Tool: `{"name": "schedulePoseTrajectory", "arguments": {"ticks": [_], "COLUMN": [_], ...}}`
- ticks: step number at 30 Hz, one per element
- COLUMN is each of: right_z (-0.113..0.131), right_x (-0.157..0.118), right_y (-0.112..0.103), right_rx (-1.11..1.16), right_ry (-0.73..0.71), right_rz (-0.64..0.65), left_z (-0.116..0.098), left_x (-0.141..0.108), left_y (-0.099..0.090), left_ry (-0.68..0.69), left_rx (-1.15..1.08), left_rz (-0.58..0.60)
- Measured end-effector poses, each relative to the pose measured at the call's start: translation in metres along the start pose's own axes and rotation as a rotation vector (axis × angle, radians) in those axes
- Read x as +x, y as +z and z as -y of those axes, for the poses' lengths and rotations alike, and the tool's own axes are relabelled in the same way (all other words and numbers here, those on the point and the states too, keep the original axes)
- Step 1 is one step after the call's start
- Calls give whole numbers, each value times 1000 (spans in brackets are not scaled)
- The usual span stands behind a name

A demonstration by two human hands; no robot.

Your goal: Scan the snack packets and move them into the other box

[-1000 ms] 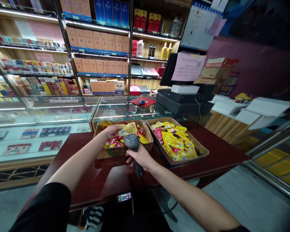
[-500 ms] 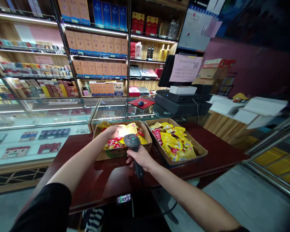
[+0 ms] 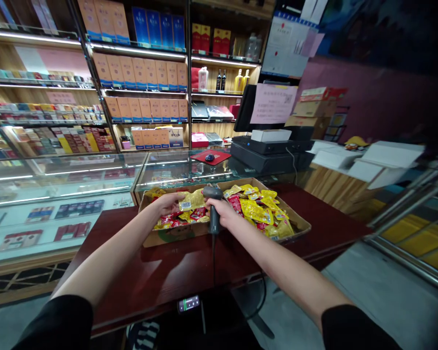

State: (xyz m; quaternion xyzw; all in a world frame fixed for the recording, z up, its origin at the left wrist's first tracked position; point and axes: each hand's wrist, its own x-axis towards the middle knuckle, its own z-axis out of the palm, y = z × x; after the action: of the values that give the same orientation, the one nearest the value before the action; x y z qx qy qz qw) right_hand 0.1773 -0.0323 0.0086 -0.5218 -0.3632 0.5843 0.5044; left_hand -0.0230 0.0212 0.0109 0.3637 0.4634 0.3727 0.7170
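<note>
My left hand [image 3: 170, 203] pinches a yellow snack packet [image 3: 191, 200] by its left end, above the left cardboard box [image 3: 175, 235]. A barcode shows on the packet's lower left. My right hand [image 3: 221, 209] is wrapped round the handle of a black barcode scanner [image 3: 214, 221]. The scanner's head is at the packet's right end; whether the two touch I cannot tell. Its cable hangs down over the table. Red and yellow packets fill the left box. To the right, a second cardboard box [image 3: 302, 231] holds more packets, mostly yellow.
Both boxes stand on a dark red table [image 3: 160, 272]. Behind it are a glass display counter [image 3: 120, 170], a mouse [image 3: 209, 158] on a red mat, and a monitor [image 3: 244, 109] with a pink paper. A lit phone [image 3: 189, 304] lies below the table's front edge. Metal rails [image 3: 416, 209] stand at right.
The scanner has moved up and right, its head turning from facing the packet's top to beside its right end. The packet's bright glare is gone and its barcode shows. The view has shifted slightly.
</note>
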Motion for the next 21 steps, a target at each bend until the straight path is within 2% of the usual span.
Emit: {"name": "schedulePoseTrajectory", "arguments": {"ticks": [5,9,12,16,21], "right_z": [14,31,49,71,84], "right_x": [15,25,37,56,70], "right_y": [-15,-40,-73,-127,-190], "right_rx": [240,273,294,316,307], "right_ry": [153,171,149,103,57], "right_rz": [30,-15,-72,-173,-324], "left_z": [-4,-13,-23,-30,-19], "left_x": [-4,14,38,79,133], "left_y": [24,54,90,146,204], "left_ry": [-47,-78,-90,-115,-184], "left_rx": [-7,-5,2,50,110], "left_rz": [5,16,44,113,219]}}
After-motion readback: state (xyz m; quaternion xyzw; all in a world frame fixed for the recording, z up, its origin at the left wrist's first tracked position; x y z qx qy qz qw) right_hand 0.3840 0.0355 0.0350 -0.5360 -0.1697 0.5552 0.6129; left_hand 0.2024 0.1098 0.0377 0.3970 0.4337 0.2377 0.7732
